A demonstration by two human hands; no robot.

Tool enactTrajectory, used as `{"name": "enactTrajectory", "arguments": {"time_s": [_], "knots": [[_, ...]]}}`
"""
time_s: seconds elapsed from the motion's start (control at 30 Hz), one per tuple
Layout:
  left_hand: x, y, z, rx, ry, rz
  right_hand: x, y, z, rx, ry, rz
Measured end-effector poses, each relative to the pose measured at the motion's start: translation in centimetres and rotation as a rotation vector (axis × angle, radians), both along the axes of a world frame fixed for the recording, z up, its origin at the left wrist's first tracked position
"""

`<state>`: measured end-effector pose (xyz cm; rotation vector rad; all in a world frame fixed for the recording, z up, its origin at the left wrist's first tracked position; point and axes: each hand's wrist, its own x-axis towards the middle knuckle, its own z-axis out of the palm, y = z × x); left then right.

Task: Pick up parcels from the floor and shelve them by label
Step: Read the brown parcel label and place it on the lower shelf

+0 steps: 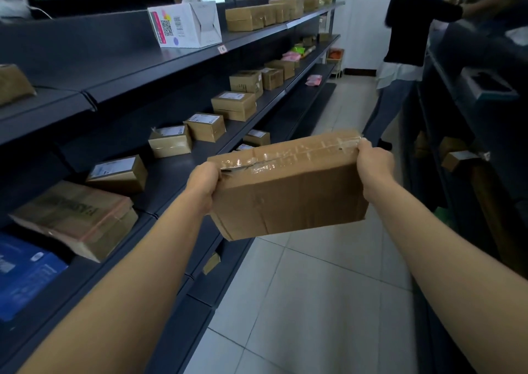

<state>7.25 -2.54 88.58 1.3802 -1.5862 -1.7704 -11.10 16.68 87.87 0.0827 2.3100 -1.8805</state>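
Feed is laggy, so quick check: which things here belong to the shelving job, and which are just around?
Job: the taped parcel, left hand, right hand, the dark shelf.
Just around: white box, blue package, another person.

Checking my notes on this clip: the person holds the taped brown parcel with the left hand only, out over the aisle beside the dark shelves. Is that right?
Not quite. Both hands hold it: the left hand grips the near-left end of the taped brown parcel and the right hand grips its far-right end, as the head view shows. The rest stands: it is held over the aisle beside the dark shelves.
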Motion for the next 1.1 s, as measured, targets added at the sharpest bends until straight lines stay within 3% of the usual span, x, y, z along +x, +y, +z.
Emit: {"name": "enactTrajectory", "arguments": {"time_s": [0.2,0.37,0.57,0.83,0.97,1.1], "knots": [[0.8,0.2,0.8,-0.018,-0.048,-0.088,-0.2,0.5,1.3,-0.009,-0.062,0.042],[0.5,-0.9,0.0,-0.021,0.053,0.035,0.8,0.6,1.3,-0.013,0.03,0.052],[0.1,-0.9,0.0,-0.081,0.064,0.137,1.4,0.5,2.2,0.163,0.137,0.136],[0.2,-0.7,0.3,0.009,0.086,0.1,1.1,0.1,3.1,0.313,0.032,0.19],[0.4,-0.1,0.9,0.033,0.108,0.078,0.9,0.0,3.2,0.276,0.054,0.148],[0.7,1.1,2.1,0.075,0.117,-0.022,0.7,0.3,3.2,0.103,0.087,0.035]]}}
